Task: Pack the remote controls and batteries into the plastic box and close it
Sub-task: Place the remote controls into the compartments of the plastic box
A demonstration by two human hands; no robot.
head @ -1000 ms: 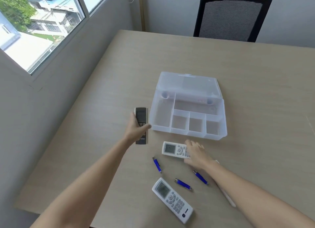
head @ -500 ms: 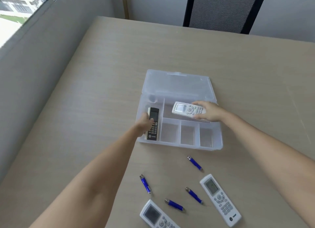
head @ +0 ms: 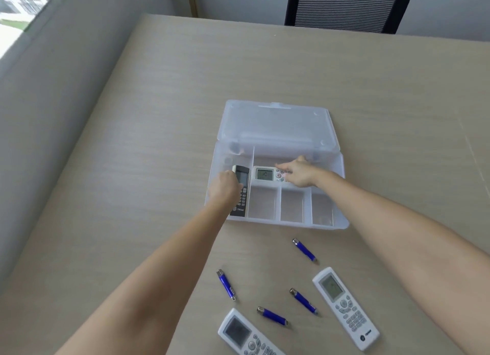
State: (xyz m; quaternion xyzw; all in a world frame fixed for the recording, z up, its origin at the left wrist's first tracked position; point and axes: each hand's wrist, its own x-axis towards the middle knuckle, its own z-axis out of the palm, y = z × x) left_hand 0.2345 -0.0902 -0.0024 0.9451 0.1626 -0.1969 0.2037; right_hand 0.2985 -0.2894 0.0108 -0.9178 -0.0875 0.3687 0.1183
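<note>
The clear plastic box [head: 341, 223] stands open on the table with its lid [head: 275, 123] folded back. A black remote [head: 242, 195] lies in the box's left compartment, and my left hand [head: 221, 190] is curled around its left edge. In the long rear compartment lies a white remote [head: 263, 174]; my right hand [head: 299, 173] rests over its button end with the fingers stretched out. The three small front compartments hold nothing. Two more white remotes [head: 344, 308] [head: 246, 334] and several blue batteries [head: 305, 250] lie on the table in front of the box.
A black mesh chair [head: 344, 4] stands at the table's far edge. A grey wall with a window [head: 16, 9] runs along the table's left side. Bare wooden tabletop [head: 397, 102] surrounds the box.
Both hands carried a remote from the table into the box. The black one went down into the left compartment, the white one into the rear compartment. My right hand's fingers have loosened.
</note>
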